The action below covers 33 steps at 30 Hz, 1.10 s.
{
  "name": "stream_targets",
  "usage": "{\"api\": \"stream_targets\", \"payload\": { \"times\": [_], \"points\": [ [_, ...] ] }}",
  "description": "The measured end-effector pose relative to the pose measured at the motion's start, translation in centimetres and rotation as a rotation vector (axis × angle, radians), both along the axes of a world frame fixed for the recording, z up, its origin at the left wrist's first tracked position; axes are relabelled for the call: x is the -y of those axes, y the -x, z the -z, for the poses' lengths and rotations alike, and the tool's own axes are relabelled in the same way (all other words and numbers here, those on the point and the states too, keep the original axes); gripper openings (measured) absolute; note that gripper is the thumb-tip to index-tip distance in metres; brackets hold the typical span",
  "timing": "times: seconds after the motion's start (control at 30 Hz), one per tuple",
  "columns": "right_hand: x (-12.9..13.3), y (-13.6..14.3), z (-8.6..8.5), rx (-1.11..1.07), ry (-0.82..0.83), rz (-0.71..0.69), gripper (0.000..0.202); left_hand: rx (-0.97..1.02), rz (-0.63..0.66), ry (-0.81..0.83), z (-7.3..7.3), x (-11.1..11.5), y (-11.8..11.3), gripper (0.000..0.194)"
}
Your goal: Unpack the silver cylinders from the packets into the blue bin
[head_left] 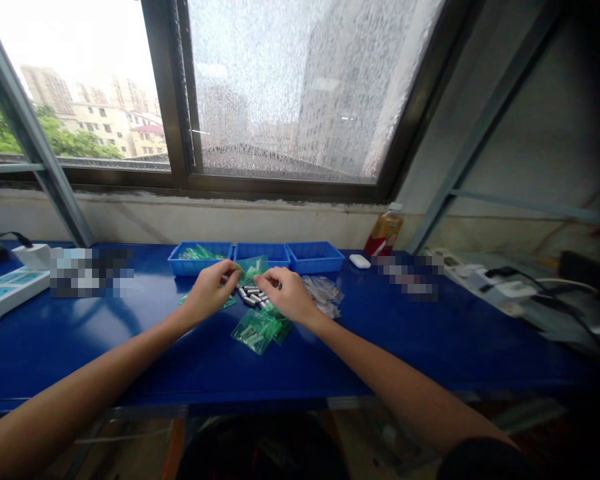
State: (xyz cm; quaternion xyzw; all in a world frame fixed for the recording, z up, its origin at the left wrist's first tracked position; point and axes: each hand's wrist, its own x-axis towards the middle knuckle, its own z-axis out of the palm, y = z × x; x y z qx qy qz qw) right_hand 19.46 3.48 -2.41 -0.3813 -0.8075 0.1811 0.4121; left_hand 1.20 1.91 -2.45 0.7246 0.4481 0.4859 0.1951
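Note:
My left hand (214,288) pinches the left side of a small green plastic bag (253,267), held up in front of the blue bins. My right hand (286,292) has its fingers closed at the bag's right side. Below the two hands lies a pile of small black-and-white pieces (251,297), too small to name. Nearer to me, green bags with small parts inside (255,331) overlap on the table. To the right of my right hand is a heap of clear packets (325,293). Part of another green bag shows under my left wrist.
Three blue bins stand in a row: the left bin (200,267) holds green bags. A drink bottle (385,230) and a white case (360,261) are at the back right. Power strips (10,293) with cables lie at both sides of the blue table (180,370).

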Motion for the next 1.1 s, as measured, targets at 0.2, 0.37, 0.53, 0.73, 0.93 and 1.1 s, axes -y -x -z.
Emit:
{"api": "stream_targets", "payload": {
  "times": [0.2, 0.37, 0.53, 0.73, 0.93, 1.1],
  "points": [
    [-0.42, 0.40, 0.10, -0.328, 0.556, -0.133, 0.048, -0.394, 0.083, -0.340, -0.24, 0.56, 0.26, 0.016],
    [-0.24, -0.01, 0.26, -0.117, 0.092, -0.047, 0.024, -0.200, 0.094, 0.047, -0.01, 0.18, 0.00, 0.028],
    [0.22, -0.24, 0.59, 0.154, -0.230, -0.123, 0.029, 0.318, 0.291, 0.681, -0.04, 0.24, -0.19, 0.063],
    [0.50, 0.00, 0.56, 0.154, -0.250, -0.143, 0.025, 0.392, 0.278, 0.737, -0.36, 0.42, -0.38, 0.049],
    [0.36, -0.09, 0.59, 0.198, -0.237, -0.195, 0.030, 0.063, 0.262, 0.499, -0.57, 0.62, -0.31, 0.039],
    [0.47, -0.10, 0.42, 0.191, -0.232, -0.182, 0.024, 0.007, 0.246, 0.466, -0.56, 0.62, -0.25, 0.036]
  ]
}}
